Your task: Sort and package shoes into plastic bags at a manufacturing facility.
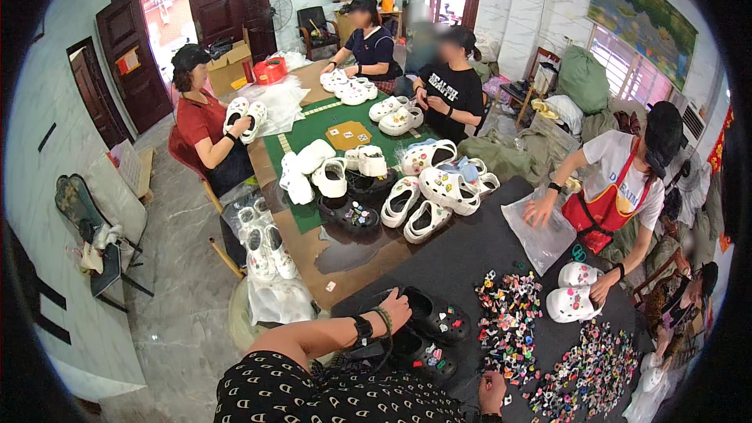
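Observation:
Two black clogs with colourful charms lie side by side on the dark table in front of me. My left hand (395, 309) is closed at the heel end of the farther black clog (440, 315), its fingers on the edge. The nearer black clog (427, 354) rests just below, its toe pointing right. Close to the lower edge, my right hand (492, 392) is curled, thumb and fingers together; what it holds, if anything, is too small to make out. It is beside a heap of small colourful shoe charms (509, 321). A second charm heap (587, 372) spreads farther right.
White clogs with charms (450, 188) and a black clog (350, 215) stand beyond on the table. At right, a person in a red apron (603, 204) handles white clogs (576, 294) and a clear bag (536, 227). Several other people sit around the green tabletop (313, 129).

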A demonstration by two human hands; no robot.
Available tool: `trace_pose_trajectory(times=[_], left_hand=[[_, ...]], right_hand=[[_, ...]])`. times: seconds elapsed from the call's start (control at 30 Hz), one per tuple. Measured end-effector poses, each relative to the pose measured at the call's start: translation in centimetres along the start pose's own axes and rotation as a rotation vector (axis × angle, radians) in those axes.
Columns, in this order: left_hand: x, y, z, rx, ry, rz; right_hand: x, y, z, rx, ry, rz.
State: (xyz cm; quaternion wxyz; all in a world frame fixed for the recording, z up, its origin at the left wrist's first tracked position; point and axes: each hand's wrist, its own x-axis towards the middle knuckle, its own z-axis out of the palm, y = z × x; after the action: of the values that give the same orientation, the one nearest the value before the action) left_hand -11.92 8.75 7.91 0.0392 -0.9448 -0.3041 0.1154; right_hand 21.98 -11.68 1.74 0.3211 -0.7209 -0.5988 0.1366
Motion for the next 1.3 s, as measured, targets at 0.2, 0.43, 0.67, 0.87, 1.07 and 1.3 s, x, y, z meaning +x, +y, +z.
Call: trace_pose_trajectory(times=[0.2,0.43,0.67,0.87,1.07,1.3], left_hand=[[0.4,-0.8,2.2,-0.17,-0.023,-0.032],[-3.0,-4.5,0.5,-0.394,-0.103,-0.194],[-1.5,-13.9,-2.2,-0.652,0.055,-0.628],[4.6,-23.7,-3.3,-0.742,0.053,-0.962],[11.9,-31.3,-0.7,-0.647,0.139,-0.994],[19.7,-35.0,4.7,-0.832,0.646,-1.069]], right_hand=[[-1.6,1.7,1.2,0.011,0.017,0.036],[-2.2,1.5,2.9,-0.008,0.044,-0.022],[-1.8,-0.8,4.8,-0.104,0.028,-0.031],[-1.4,-3.1,6.2,-0.19,-0.101,0.19],[-1.4,-4.5,5.8,-0.242,-0.026,0.173],[-0.3,-6.1,6.0,-0.334,-0.004,0.215]])
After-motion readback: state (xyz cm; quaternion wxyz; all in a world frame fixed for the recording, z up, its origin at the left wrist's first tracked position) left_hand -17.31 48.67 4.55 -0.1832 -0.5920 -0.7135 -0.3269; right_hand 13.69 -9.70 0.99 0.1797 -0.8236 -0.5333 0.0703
